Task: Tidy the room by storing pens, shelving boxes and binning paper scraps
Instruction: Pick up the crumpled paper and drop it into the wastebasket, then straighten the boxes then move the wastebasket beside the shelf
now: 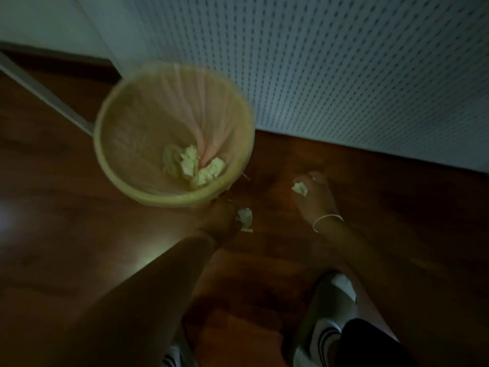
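A round yellow bin [111, 165] with a pale liner stands on the dark wooden floor, with several crumpled pale paper scraps [195, 165] at its bottom. My left hand [219, 218] is just below the bin's near rim, shut on a crumpled paper scrap [244, 218]. My right hand [317, 192], with a thin band at the wrist, is to the right of the bin, fingers closed on another paper scrap [300, 188]. The picture is dim and blurred.
A white perforated panel [344, 75] rises behind the bin and runs to the right. A pale bar [45, 91] slants across the floor at the left. My foot in a slipper and striped sock [328, 319] stands at the bottom right.
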The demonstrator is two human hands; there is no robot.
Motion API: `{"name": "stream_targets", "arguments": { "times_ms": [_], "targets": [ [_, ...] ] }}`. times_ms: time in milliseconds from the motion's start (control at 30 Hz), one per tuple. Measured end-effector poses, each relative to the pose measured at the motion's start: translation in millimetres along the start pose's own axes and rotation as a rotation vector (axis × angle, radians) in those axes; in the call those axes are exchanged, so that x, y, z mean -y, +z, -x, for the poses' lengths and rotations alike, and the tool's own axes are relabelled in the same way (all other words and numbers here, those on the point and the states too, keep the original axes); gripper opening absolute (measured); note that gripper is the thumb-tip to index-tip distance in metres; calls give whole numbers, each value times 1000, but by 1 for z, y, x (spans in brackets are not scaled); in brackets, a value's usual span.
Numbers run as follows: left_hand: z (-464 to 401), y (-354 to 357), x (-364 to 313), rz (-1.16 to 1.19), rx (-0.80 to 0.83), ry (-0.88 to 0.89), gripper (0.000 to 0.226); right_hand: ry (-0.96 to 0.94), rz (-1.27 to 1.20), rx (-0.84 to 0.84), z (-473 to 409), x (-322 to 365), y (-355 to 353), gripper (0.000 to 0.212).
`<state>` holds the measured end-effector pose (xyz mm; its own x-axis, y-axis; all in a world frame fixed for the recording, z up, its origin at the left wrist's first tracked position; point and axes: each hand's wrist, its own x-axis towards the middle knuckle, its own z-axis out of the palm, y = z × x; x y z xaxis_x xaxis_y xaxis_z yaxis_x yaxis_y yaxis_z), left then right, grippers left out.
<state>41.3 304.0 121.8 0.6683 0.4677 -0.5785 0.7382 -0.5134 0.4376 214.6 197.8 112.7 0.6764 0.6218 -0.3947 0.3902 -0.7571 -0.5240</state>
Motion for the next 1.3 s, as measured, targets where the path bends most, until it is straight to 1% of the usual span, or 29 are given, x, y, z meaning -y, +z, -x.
{"name": "stream_targets", "arguments": {
  "times_ms": [67,133,233,333,400,467,567,667,733,933,1000,1133,1233,1300],
  "targets": [
    [25,-29,-17,83,3,82,41,-67,-14,-47,20,27,-28,31],
    [54,-61,-35,58,-31,156,43,-145,-41,-118,39,56,-55,31],
    [91,-101,-47,-23,-185,193,47,-278,-75,-151,62,97,-85,31],
    [113,-133,-38,-10,-362,161,46,-368,-104,-163,77,134,-101,34],
    [127,-150,-29,40,-468,126,47,-406,-109,-148,87,158,-106,38],
    [136,-162,-22,109,-523,92,58,-426,-141,-68,94,178,-107,51],
    [145,-174,-15,123,-569,65,69,-434,-161,59,107,200,-111,75],
    [161,-183,-19,73,-565,60,69,-454,-119,53,120,208,-124,78],
    [172,-191,-29,55,-563,62,68,-482,-93,22,128,206,-137,75],
    [224,-232,-87,-66,-596,198,62,-549,25,-100,170,201,-200,69],
    [244,-245,-110,-137,-641,230,61,-568,51,-156,189,203,-223,68],
    [290,-270,-159,-264,-754,321,61,-631,103,-325,232,212,-275,67],
    [329,-289,-195,-334,-843,386,75,-668,158,-462,267,218,-320,66],
    [350,-300,-214,-351,-881,421,68,-681,178,-529,289,221,-349,65]
  ]
}}
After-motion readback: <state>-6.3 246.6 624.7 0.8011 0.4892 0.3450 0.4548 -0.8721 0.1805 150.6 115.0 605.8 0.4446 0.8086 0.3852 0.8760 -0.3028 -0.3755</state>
